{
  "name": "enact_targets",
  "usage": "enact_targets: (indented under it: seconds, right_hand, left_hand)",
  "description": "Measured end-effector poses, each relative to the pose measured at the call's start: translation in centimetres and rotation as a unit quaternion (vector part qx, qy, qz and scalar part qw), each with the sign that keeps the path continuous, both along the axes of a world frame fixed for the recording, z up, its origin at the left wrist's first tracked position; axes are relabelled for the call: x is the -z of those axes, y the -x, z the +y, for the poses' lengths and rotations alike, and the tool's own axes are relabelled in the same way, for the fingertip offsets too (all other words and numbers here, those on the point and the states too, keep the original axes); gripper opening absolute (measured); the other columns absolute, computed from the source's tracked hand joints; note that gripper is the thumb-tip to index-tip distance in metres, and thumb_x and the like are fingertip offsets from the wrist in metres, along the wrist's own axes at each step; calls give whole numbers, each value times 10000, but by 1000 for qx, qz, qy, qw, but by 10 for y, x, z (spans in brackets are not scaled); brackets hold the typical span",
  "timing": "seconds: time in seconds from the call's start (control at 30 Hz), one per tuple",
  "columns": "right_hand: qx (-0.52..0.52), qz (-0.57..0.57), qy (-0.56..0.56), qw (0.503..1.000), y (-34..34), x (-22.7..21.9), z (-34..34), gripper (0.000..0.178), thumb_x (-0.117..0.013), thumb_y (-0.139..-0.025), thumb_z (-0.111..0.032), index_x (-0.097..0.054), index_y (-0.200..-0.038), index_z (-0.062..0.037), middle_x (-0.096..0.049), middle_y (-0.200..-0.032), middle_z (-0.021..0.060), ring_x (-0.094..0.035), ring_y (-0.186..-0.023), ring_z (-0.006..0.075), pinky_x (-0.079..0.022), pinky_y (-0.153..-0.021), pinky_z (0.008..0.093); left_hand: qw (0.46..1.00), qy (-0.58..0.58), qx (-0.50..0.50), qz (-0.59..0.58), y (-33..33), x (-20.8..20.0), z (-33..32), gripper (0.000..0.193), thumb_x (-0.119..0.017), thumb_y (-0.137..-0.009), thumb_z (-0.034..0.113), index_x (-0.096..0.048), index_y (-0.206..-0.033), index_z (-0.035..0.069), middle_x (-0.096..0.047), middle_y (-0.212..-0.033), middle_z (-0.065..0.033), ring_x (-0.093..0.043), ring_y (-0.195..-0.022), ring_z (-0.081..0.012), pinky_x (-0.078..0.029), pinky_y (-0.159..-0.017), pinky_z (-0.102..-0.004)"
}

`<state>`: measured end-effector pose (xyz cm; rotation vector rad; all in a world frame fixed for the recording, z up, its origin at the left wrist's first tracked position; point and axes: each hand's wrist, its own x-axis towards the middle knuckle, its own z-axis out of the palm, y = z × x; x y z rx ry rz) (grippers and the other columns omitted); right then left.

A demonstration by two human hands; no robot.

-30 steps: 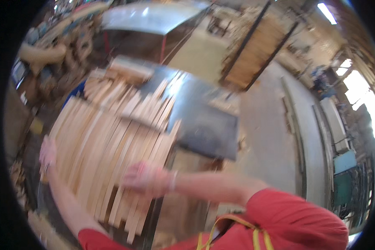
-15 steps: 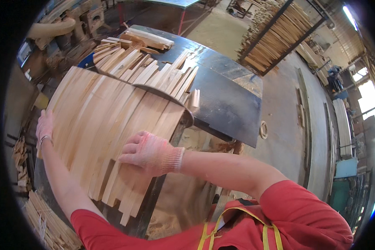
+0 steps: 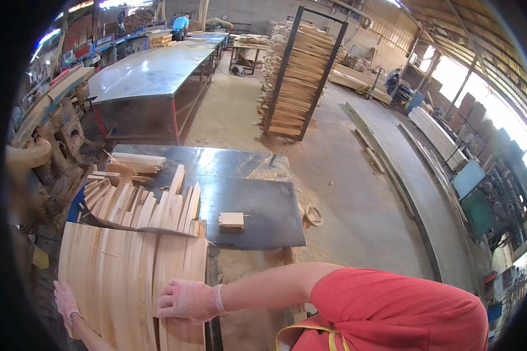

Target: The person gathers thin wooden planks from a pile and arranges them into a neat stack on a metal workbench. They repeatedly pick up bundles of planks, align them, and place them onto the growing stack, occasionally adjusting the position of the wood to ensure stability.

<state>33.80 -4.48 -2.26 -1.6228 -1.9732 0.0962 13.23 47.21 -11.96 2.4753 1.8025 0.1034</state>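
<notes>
The person's two gloved hands rest on a row of long, pale wooden strips (image 3: 111, 281) that lie side by side in the lower left, running away from the person. The left hand (image 3: 66, 299) is at the row's left edge, its grip loose, the fingers mostly straight and spread along the side, with nothing seen enclosed in it. The right hand (image 3: 188, 301) lies palm down over the strips toward the right of the row, fingers bent beside a dark gap between two of them; the fingertips are hidden, so one cannot tell whether its grip has hold of a strip. Just past the strips' far ends runs a thin dark bar (image 3: 170, 233), and beyond it short offcuts (image 3: 143, 207) lie in an uneven bunch, beside a blue edge (image 3: 78, 202). Behind and to the right spreads a dark, shiny worktop (image 3: 257, 202), with a small block (image 3: 231, 220) lying on it, apart from the offcuts. A ring (image 3: 313, 215) is just beside its right side. Farther off stand a long table (image 3: 152, 67) with red legs and a tall rack (image 3: 295, 82) packed with wood
</notes>
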Motion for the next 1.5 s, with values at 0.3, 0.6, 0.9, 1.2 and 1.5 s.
enact_targets:
  seconds: [0.3, 0.6, 0.9, 1.2, 1.5]
  right_hand:
    - [10, -3, 27, 1000, -2, -10, -80, 338, -686, -894, -260, -642, -1201, -128, -636, -1082, 68, -619, -1099, 306, -496, -970, 447]
    - [-3, 17, 50, 999, -4, -16, -167, 342, -664, -935, -283, -626, -1234, -121, -635, -1182, 80, -602, -1178, 305, -482, -1020, 456]
    - [-24, -21, 133, 991, -15, -27, -284, 352, -622, -941, -222, -615, -1284, -145, -630, -1273, 57, -579, -1255, 279, -463, -1081, 430]
    - [-35, -22, 131, 991, -22, -26, -443, 329, -610, -979, -255, -643, -1292, -161, -651, -1289, 47, -605, -1231, 272, -471, -1055, 426]
    - [-96, 11, 211, 973, -30, -24, -591, 378, -643, -934, -251, -651, -1300, -158, -683, -1263, 45, -629, -1194, 281, -484, -1039, 440]
  left_hand:
    - [999, -27, -5, 44, -22, -43, -123, 707, -323, -1061, 601, -407, -1601, 152, -513, -1554, -177, -551, -1347, -405, -443, -1116, -501]
    - [998, -25, -18, 61, -25, -71, -230, 697, -356, -1072, 581, -393, -1608, 139, -495, -1576, -173, -509, -1402, -377, -408, -1150, -492]
    - [998, -34, -13, 43, -35, -84, -357, 663, -396, -1060, 541, -453, -1564, 114, -578, -1472, -146, -560, -1332, -352, -422, -1122, -478]
    - [997, -73, -8, -3, -36, -93, -521, 640, -495, -1029, 502, -484, -1527, 101, -590, -1423, -161, -545, -1322, -351, -386, -1135, -499]
    - [997, -70, -14, 3, -37, -107, -678, 636, -553, -1009, 462, -480, -1526, 99, -577, -1439, -161, -519, -1350, -341, -367, -1160, -487]
